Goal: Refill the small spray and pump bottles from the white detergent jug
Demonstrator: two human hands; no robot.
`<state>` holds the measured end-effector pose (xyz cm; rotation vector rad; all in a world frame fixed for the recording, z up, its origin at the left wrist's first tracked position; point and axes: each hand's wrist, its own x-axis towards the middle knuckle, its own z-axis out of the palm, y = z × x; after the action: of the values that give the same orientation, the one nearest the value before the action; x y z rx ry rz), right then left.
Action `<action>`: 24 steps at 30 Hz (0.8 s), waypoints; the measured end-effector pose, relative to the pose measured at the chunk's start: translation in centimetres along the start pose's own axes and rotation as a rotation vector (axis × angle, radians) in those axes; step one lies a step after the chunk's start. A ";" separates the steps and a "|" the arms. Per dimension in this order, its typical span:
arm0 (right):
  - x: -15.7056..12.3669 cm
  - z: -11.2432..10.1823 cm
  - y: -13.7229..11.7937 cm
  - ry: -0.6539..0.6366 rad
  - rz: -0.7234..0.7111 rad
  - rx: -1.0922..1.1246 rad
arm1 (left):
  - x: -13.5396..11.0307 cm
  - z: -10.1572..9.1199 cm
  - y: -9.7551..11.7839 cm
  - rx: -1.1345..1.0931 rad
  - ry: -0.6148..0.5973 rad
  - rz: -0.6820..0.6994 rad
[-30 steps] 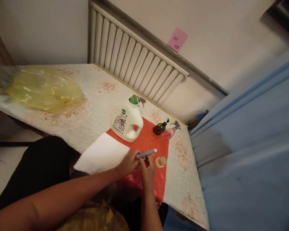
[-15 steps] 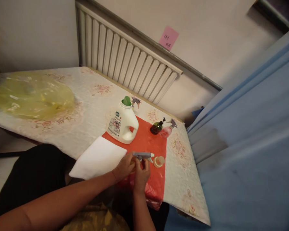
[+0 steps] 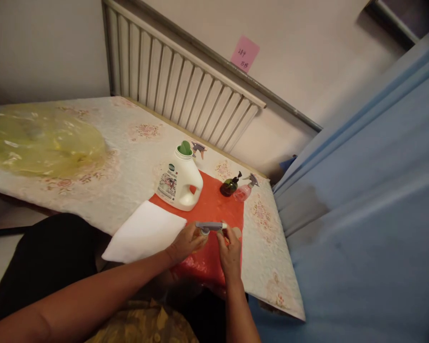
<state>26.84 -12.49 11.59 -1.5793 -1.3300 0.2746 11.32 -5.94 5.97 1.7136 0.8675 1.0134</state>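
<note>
My left hand point(image 3: 188, 243) is closed around a spray bottle below its grey trigger head point(image 3: 210, 226). The bottle's body is mostly hidden by my fingers. My right hand point(image 3: 230, 250) pinches the white nozzle end of the same head, thumb and fingers bent around it. Just behind my right fingers a pale round cap point(image 3: 238, 232) shows in part. Both hands are over a red plastic sheet point(image 3: 214, 202). Left of them lies a folded white cloth point(image 3: 145, 232). Beyond it stands a cream jug point(image 3: 180, 183) with a green piece in its mouth.
A dark green pump bottle point(image 3: 229, 186) and a pink spray bottle point(image 3: 243, 191) stand at the sheet's far right corner. Behind the jug is another grey spray head point(image 3: 199, 148). A yellow plastic bag point(image 3: 45, 140) covers the table's left end. A blue curtain point(image 3: 364, 190) hangs to the right.
My right hand has moved right, from under the trigger head to its nozzle end, and now partly covers the pale cap. My left hand keeps its hold. The view has shifted slightly.
</note>
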 end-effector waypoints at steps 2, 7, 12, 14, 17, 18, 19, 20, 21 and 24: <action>0.6 0.1 -0.5 -0.077 0.004 0.009 | 0.0 0.0 -0.1 0.004 0.000 0.002; -0.5 1.0 -0.6 -0.026 0.047 0.004 | 0.1 -0.3 0.3 0.005 -0.006 -0.003; -2.0 1.2 -0.3 -0.012 0.117 -0.013 | -0.2 -0.5 1.1 -0.034 -0.030 0.024; -2.3 1.2 -0.3 -0.016 0.119 -0.007 | -0.2 -0.5 1.3 -0.068 -0.040 0.019; -2.7 1.3 -0.5 -0.010 0.125 -0.010 | 0.0 -0.3 1.5 -0.157 -0.067 0.004; -2.8 1.3 -0.6 -0.006 0.131 -0.019 | 0.0 -0.3 1.5 -0.177 -0.074 -0.005; -3.0 1.4 -0.8 -0.001 0.137 -0.031 | 0.1 -0.2 1.5 -0.187 -0.078 -0.017; -3.1 1.5 -0.9 0.005 0.145 -0.043 | 0.1 -0.2 1.5 -0.183 -0.076 -0.029; -3.2 1.5 -1.0 0.008 0.153 -0.050 | 0.2 -0.2 1.5 -0.168 -0.070 -0.040; -3.6 1.0 -1.1 -0.054 0.169 -0.011 | 0.2 -0.2 1.4 -0.101 -0.051 -0.059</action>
<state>24.15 -15.13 10.49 -1.7067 -1.2419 0.4168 11.31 -6.17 7.42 1.6133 0.8162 0.9546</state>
